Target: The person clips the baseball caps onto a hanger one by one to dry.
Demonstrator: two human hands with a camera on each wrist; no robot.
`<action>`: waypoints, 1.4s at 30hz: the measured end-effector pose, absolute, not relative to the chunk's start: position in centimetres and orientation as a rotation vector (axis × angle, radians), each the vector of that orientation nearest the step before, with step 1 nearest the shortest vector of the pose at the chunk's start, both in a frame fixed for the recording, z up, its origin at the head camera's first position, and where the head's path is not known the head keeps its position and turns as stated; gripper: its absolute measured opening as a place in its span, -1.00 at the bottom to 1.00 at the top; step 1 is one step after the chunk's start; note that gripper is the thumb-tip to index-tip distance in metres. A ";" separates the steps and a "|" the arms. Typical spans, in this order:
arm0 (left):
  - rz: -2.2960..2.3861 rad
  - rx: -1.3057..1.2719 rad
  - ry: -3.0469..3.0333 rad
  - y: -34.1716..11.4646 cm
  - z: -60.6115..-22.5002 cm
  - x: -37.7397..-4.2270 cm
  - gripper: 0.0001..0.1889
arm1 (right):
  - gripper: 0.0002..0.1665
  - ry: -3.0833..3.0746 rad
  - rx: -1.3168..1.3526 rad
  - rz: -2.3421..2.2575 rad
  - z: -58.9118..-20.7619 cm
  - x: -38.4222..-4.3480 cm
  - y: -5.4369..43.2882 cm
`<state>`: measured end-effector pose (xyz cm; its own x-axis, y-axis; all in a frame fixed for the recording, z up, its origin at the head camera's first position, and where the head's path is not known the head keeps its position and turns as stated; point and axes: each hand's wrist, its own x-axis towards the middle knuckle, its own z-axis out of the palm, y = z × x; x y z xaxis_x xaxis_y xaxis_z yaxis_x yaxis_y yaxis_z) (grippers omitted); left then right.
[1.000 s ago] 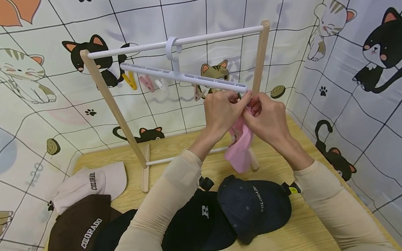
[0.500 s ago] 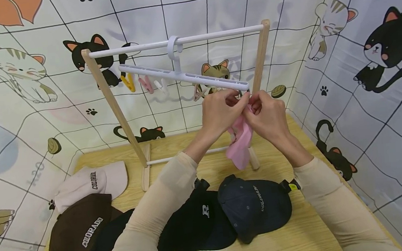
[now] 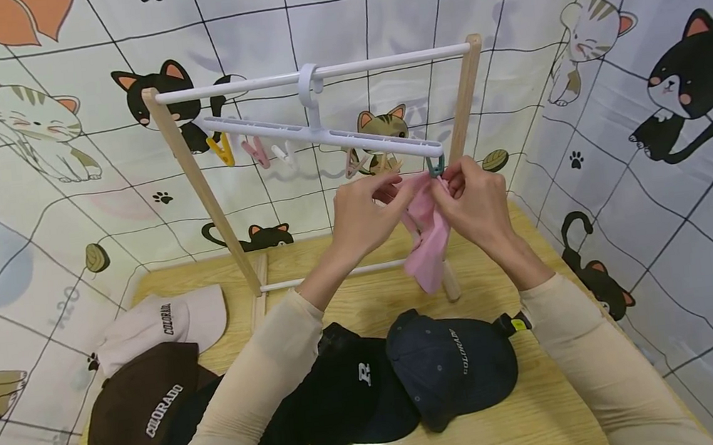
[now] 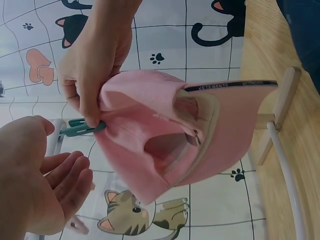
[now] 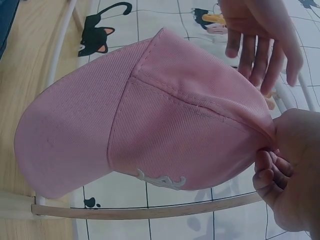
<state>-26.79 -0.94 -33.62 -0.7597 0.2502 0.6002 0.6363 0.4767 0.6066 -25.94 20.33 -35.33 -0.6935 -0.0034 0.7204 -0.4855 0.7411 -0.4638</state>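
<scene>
Okay, rack (image 3: 380, 62): standing on table (image 3: 530, 421), carrying hanger (image 3: 355, 138)
Other caps (image 3: 435, 369): lying in front, left sleeve (image 3: 244, 391) covering some
Pink cap (image 3: 429, 244): hanging under hanger's end, between left hand (image 3: 362, 215) and right hand (image 3: 478, 203)
Left hand: extending loose fingers just beside it
Right hand: pinching its crown
Teal clip (image 3: 435, 166): hanging from hanger, touching crown

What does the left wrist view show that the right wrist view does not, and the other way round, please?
Only the left wrist view shows the teal plastic clip, the inside of the pink fabric cap and the black band with pale lettering along its brim.

Only the right wrist view shows the white lettering on the crown's outside.

Both show the cap, the right hand pinching its crown, the left hand with fingers loosely extended, the pale wooden rack with its white rod, and the white cat-print backdrop.
</scene>
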 end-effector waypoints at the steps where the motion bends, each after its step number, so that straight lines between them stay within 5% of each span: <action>1: -1.202 -0.747 -2.293 -1.3 -33.7 -26.7 -0.67 | -0.77 -2.210 0.366 0.851 -35.4 -26.1 20.4; 42: -1.314 -0.804 -2.605 -9.1 -38.7 -17.3 -0.54 | -0.79 -2.289 0.344 0.841 -37.5 -29.3 21.2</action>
<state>-17.33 -9.10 -38.72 -0.8526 0.4061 0.3288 0.5058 0.4833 0.7146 -29.30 21.19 -37.49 -0.7438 -0.0168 0.6682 -0.4454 0.7578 -0.4767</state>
